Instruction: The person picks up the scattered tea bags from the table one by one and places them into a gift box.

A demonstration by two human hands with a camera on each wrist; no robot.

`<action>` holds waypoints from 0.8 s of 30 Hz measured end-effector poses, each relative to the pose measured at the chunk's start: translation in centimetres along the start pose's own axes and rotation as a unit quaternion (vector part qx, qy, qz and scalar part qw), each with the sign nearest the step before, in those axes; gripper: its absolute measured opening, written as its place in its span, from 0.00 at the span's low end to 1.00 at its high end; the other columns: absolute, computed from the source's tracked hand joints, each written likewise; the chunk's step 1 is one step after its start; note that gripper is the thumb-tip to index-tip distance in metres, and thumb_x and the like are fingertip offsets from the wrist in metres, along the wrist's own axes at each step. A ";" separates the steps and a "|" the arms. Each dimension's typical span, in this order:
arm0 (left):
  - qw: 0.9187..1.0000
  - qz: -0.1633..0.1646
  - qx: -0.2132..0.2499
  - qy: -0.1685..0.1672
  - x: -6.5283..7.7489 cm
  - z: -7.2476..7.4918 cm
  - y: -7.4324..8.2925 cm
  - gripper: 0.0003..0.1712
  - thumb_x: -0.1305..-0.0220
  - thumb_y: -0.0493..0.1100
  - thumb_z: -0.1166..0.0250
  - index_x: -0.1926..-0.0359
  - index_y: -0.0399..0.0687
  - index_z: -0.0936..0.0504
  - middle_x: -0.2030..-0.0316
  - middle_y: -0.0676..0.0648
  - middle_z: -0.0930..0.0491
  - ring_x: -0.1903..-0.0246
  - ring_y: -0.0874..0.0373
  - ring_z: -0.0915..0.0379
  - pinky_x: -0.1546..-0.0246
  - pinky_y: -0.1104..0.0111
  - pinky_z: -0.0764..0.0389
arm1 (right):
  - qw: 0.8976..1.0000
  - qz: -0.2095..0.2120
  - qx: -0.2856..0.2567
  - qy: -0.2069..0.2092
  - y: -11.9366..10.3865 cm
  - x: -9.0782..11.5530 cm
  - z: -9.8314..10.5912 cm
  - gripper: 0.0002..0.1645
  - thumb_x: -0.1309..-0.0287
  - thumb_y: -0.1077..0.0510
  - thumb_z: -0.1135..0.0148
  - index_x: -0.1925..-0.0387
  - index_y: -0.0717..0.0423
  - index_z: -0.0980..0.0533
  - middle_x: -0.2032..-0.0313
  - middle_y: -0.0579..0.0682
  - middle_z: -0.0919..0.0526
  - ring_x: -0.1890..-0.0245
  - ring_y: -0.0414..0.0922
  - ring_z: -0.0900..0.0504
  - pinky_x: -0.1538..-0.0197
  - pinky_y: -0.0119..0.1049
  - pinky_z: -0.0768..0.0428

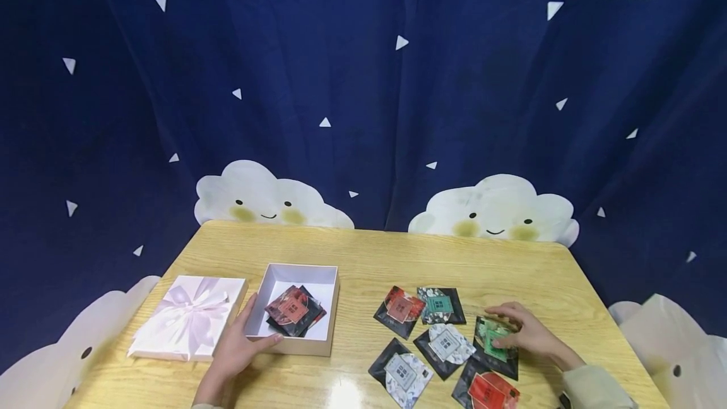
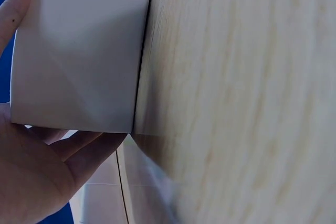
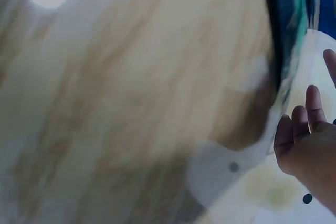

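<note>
My left hand [image 1: 237, 344] grips the near left corner of an open white box [image 1: 305, 347], thumb at the front rim and fingers along its left side. In the left wrist view the box wall [image 2: 79, 56] lies between thumb and fingers. Inside the box is a small pile of black sachets, a red-labelled sachet [image 1: 294, 308] on top. Over a green-labelled sachet [image 1: 500, 363] on the right is my right hand [image 1: 531, 332], its fingers spread at the top edge and its thumb overlapping the label. In the right wrist view its fingers are loosely bent.
A white lid with a ribbon bow [image 1: 195, 308] lies left of the box. Several more sachets lie on the wooden table: red-and-black [image 1: 399, 311], teal-labelled [image 1: 440, 305], two white-floral ones [image 1: 445, 347] and a bright red one [image 1: 488, 390]. A blue curtain [image 1: 363, 81] hangs behind.
</note>
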State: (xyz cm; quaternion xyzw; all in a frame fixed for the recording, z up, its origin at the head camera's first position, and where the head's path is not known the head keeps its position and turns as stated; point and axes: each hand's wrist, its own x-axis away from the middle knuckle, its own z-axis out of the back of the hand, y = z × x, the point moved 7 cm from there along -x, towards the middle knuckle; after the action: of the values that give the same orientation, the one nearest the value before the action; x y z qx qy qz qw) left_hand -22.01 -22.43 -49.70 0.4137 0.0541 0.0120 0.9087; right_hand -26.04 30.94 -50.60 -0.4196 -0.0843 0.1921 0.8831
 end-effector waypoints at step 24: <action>1.000 0.002 0.012 0.002 0.0 0.0 -0.1 0.61 0.63 0.51 0.24 0.33 0.33 0.49 0.38 0.28 0.44 0.44 0.30 0.42 0.46 0.43 0.39 | 0.995 -0.081 0.057 0.012 1.6 -0.1 -0.2 0.36 0.73 0.56 0.23 0.56 0.59 0.29 0.58 0.52 0.28 0.58 0.50 0.37 0.55 0.45 0.36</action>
State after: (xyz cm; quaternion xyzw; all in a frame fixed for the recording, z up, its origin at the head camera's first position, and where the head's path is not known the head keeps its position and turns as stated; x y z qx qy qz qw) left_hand -22.06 -22.49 -49.75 0.4245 0.0549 0.0143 0.9037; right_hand -26.48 31.66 -52.00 -0.3625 -0.0965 0.1196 0.9193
